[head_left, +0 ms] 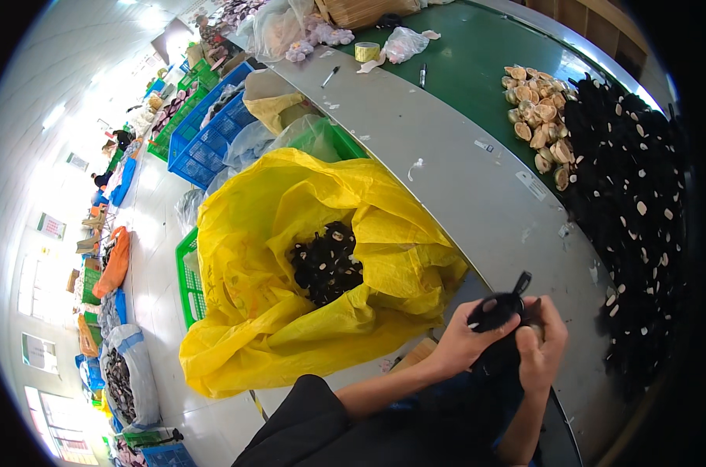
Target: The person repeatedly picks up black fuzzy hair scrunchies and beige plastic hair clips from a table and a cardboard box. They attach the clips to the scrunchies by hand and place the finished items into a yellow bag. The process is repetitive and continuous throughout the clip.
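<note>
Nothing readable in this view; print is too small or blurred. Print-like spots: pale sticker (533, 185) with dark marks on the grey bench edge (446, 171); smaller white-and-dark label (489, 146) on the same strip, up and left of the sticker. Wall on far left carries three rectangular notices: top notice (77, 162), whitish; middle notice (51, 226), pale with reddish tint; bottom notice (39, 352), white with some green. Contents illegible on all.

Creased, glossy plastic sack (248, 311)
</note>
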Demonstrator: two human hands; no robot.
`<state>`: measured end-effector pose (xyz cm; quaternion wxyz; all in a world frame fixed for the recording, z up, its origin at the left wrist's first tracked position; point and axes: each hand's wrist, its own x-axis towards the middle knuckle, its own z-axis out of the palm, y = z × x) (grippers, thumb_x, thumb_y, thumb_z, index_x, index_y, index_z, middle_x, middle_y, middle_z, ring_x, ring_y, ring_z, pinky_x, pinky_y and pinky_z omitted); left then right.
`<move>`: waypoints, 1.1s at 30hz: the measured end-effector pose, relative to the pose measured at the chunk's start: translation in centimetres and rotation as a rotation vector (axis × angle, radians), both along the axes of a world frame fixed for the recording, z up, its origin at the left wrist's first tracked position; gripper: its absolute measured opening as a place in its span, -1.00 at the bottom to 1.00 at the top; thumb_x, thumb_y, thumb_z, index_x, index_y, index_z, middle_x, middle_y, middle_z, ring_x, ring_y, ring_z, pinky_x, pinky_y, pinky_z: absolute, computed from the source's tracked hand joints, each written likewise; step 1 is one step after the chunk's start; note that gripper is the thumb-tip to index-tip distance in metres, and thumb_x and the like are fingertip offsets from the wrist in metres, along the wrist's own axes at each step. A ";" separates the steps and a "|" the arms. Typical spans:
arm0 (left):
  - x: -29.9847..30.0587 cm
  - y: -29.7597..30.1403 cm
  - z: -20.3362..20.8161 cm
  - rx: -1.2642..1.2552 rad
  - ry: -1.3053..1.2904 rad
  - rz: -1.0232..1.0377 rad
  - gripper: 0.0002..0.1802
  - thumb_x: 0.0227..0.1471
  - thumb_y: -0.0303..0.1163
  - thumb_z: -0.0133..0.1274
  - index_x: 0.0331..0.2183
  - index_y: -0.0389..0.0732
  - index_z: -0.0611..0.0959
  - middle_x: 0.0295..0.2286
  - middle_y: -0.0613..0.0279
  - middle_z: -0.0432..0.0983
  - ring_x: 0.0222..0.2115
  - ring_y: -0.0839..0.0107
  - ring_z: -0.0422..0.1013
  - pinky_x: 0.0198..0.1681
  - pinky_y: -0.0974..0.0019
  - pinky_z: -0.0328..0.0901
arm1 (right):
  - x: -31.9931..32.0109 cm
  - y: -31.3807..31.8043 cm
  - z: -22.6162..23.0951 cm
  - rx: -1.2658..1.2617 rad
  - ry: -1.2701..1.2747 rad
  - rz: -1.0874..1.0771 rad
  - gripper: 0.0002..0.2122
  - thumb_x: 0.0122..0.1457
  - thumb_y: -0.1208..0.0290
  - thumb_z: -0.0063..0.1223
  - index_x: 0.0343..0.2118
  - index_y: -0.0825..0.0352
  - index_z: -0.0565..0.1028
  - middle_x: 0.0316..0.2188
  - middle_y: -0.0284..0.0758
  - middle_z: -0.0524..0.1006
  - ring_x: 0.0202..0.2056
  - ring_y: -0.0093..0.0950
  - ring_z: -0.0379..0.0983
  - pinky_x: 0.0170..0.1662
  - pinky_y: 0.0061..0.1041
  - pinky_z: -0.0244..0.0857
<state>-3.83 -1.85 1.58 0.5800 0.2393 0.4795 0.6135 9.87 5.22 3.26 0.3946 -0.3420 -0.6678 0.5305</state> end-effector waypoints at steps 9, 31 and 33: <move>0.1 -1.3 -1.1 -0.116 -0.306 0.227 -0.57 -0.01 -0.39 0.36 -0.12 -0.31 0.58 -0.28 0.23 0.58 -0.30 0.46 0.54 -0.21 0.34 0.49 | -1.0 -0.1 0.8 0.005 -0.060 -0.056 -0.89 0.19 0.52 0.10 -0.45 0.42 0.49 -0.61 -0.37 0.43 -0.56 -0.63 0.31 -0.47 -0.61 0.19; 1.5 -0.2 -1.2 0.048 -0.424 0.110 -0.41 0.09 -0.29 0.24 0.07 -0.35 0.42 -0.04 0.07 0.47 -0.02 0.21 0.45 0.10 0.15 0.36 | 1.3 0.8 -0.9 -0.163 0.026 -0.054 -0.82 0.23 0.43 0.17 -0.42 0.42 0.47 -0.61 -0.37 0.34 -0.58 -0.66 0.19 -0.51 -0.62 0.12; 1.6 -0.1 -1.2 0.041 -0.428 0.106 -0.37 0.07 -0.27 0.26 0.08 -0.35 0.41 -0.04 0.07 0.46 -0.01 0.20 0.44 0.11 0.15 0.36 | 1.4 0.8 -0.9 -0.172 0.009 -0.061 -0.83 0.22 0.44 0.18 -0.42 0.42 0.47 -0.61 -0.37 0.34 -0.58 -0.66 0.18 -0.51 -0.62 0.12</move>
